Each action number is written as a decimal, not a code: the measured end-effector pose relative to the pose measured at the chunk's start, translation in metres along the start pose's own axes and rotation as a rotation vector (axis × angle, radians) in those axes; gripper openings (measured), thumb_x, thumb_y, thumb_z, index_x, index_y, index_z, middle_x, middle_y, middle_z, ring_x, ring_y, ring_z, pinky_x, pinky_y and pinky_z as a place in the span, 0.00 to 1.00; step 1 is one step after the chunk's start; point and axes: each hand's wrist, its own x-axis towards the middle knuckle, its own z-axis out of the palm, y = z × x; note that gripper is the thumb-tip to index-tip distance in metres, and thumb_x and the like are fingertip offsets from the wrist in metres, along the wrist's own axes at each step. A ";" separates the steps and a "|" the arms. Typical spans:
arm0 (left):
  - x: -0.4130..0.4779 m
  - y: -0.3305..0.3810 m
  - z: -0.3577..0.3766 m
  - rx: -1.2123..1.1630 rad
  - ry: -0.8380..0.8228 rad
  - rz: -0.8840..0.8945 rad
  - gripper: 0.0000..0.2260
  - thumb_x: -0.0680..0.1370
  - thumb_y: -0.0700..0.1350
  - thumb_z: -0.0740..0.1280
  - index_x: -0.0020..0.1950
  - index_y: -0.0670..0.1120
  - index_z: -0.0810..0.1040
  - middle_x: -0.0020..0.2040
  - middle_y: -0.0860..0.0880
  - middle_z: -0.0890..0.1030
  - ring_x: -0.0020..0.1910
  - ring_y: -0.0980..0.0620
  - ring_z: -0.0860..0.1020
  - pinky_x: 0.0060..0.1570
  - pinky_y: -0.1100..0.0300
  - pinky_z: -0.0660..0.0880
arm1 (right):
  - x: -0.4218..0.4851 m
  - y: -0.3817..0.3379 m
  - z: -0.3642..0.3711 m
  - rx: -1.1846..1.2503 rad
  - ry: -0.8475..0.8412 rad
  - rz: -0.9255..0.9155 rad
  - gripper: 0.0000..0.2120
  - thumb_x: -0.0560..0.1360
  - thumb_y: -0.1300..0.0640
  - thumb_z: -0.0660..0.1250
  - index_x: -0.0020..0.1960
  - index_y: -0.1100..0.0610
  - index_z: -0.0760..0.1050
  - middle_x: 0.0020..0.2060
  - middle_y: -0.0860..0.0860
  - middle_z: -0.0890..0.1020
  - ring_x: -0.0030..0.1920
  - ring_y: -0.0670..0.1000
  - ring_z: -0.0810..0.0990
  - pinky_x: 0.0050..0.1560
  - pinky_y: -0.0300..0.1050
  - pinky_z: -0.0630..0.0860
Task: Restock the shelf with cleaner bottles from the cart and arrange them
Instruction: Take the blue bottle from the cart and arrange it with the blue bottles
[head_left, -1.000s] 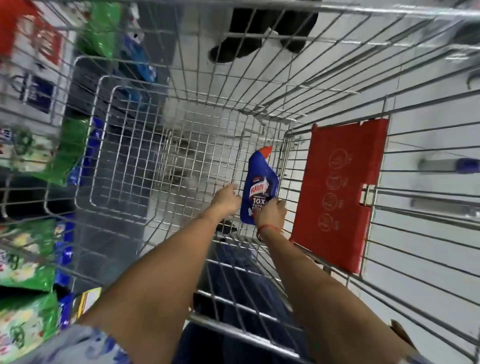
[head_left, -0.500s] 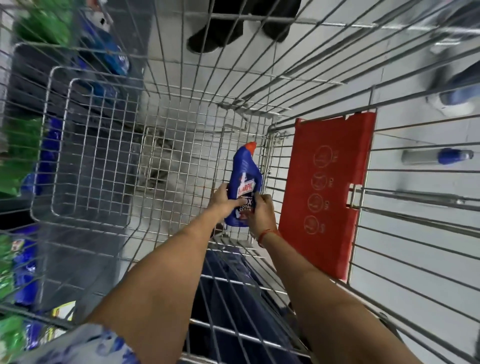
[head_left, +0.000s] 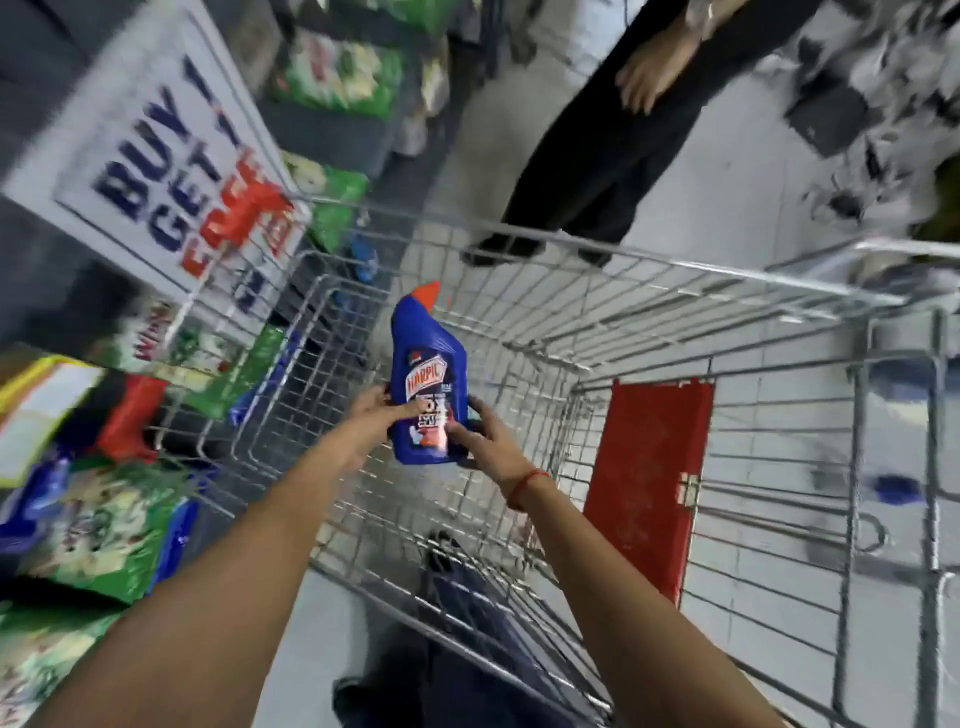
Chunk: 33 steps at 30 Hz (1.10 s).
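A blue cleaner bottle with a red cap and a red-and-white label is held upright above the wire cart. My left hand grips its lower left side, fingers across the label. My right hand, with a red thread on the wrist, holds its lower right side. The cart basket below the bottle shows no other bottles. The shelf on the left holds green and blue packs, blurred by motion.
A person in black trousers stands just beyond the cart's far end. A red flap hangs on the cart's right side. A white "BUY GET" sign juts out from the shelf at upper left. Grey tiled floor lies to the right.
Both hands have lifted the bottle up out of the cart's bottom. The view has swung upward, bringing the sign, the shelf and the standing person into sight.
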 end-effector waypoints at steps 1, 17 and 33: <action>-0.012 0.012 -0.011 -0.030 0.017 0.045 0.17 0.73 0.34 0.67 0.62 0.36 0.72 0.57 0.38 0.77 0.30 0.57 0.81 0.29 0.67 0.79 | -0.005 -0.015 0.006 -0.013 -0.044 -0.034 0.27 0.76 0.61 0.64 0.71 0.57 0.57 0.63 0.64 0.73 0.51 0.55 0.76 0.41 0.40 0.76; -0.221 0.026 -0.191 -0.350 0.443 0.755 0.17 0.64 0.38 0.73 0.49 0.50 0.78 0.41 0.58 0.86 0.40 0.60 0.83 0.41 0.67 0.79 | -0.090 -0.133 0.193 -0.254 -0.581 -0.680 0.34 0.64 0.78 0.69 0.63 0.53 0.67 0.55 0.55 0.78 0.48 0.39 0.80 0.52 0.38 0.79; -0.285 -0.016 -0.304 -0.404 0.849 0.895 0.21 0.69 0.29 0.68 0.58 0.42 0.69 0.48 0.49 0.80 0.43 0.60 0.81 0.47 0.64 0.80 | -0.096 -0.173 0.371 -0.735 -0.758 -0.873 0.36 0.64 0.64 0.76 0.66 0.52 0.62 0.60 0.56 0.78 0.59 0.55 0.78 0.62 0.61 0.74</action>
